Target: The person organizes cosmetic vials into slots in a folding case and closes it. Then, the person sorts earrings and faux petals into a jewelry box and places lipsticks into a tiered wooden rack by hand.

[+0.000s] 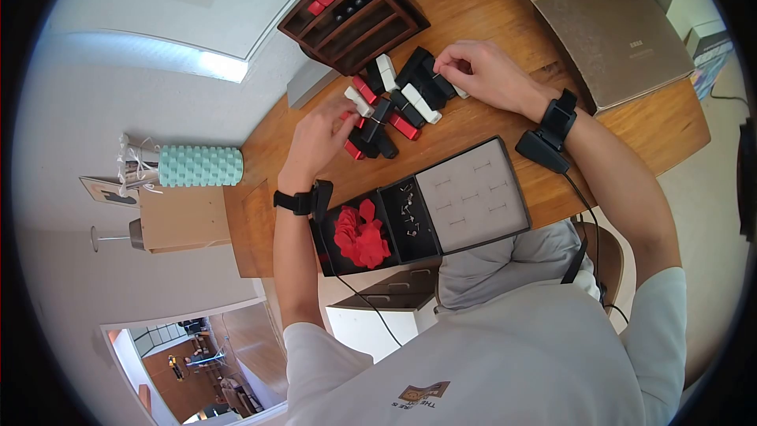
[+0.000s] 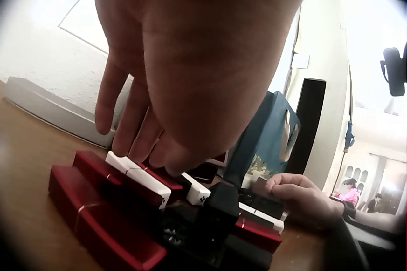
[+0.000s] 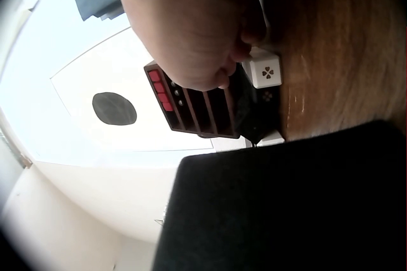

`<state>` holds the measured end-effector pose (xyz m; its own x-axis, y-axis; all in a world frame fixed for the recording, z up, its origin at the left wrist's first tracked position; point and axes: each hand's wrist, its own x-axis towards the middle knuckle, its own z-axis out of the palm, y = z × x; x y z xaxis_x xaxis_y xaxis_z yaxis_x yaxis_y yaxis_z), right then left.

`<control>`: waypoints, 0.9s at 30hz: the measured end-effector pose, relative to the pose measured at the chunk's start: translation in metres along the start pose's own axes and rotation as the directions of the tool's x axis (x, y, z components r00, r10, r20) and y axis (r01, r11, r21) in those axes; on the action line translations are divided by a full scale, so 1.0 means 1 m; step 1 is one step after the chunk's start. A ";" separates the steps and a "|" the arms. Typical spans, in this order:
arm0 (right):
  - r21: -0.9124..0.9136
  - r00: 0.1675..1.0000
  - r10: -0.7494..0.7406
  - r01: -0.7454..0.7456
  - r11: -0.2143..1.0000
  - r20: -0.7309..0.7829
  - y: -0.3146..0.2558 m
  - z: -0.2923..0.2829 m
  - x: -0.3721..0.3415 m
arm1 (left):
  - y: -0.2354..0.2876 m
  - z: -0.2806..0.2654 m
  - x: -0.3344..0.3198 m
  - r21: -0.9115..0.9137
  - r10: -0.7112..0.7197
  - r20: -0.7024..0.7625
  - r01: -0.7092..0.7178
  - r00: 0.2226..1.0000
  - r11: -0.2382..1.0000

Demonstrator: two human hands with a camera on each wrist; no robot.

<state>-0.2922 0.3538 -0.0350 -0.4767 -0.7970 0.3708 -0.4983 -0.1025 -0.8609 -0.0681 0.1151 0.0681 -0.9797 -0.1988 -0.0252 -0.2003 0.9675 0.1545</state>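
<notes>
Flanking a cluster of small red, white and black boxes (image 1: 402, 102) on a wooden table (image 1: 260, 213), the two hands appear in the head view: the left hand (image 1: 319, 138), its forearm pointing forward, reaches a white box (image 1: 359, 101) at the cluster's left edge; the right hand (image 1: 489, 71), its elbow bent, is angled inward over the black boxes at the right edge. Beyond the cluster stands a compartmented wooden rack (image 1: 355, 22); nearer the torso lies an open black case (image 1: 469, 189). In the left wrist view, the left palm overhangs the boxes, its loosely extended fingers (image 2: 130, 118) directed downward with tips at a white box, unclenched. In the right wrist view, the right fingers are bent beside a white box end bearing a clover mark (image 3: 268, 73); whether they grasp anything cannot be told.
</notes>
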 end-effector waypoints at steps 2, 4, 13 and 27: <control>0.004 0.999 -0.033 0.033 0.999 -0.017 0.003 0.001 0.000 | 0.000 -0.006 0.010 0.084 -0.006 -0.113 0.015 0.994 0.996; 0.000 1.000 -0.012 0.012 1.000 -0.004 0.000 -0.001 0.000 | 0.003 -0.013 0.030 0.127 0.090 -0.272 -0.057 0.958 0.990; 0.004 0.999 -0.030 0.030 1.000 -0.030 0.001 -0.002 0.000 | 0.027 -0.013 0.115 0.454 0.431 -0.535 -0.183 0.726 0.872; -0.011 0.999 -0.046 0.045 0.999 -0.016 0.001 0.000 0.000 | 0.016 -0.013 0.108 0.443 0.407 -0.596 -0.139 0.692 0.886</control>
<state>-0.2930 0.3536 -0.0361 -0.4654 -0.7816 0.4153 -0.5276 -0.1317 -0.8392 -0.1767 0.1071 0.0802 -0.7555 0.1629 0.6345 -0.0441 0.9537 -0.2974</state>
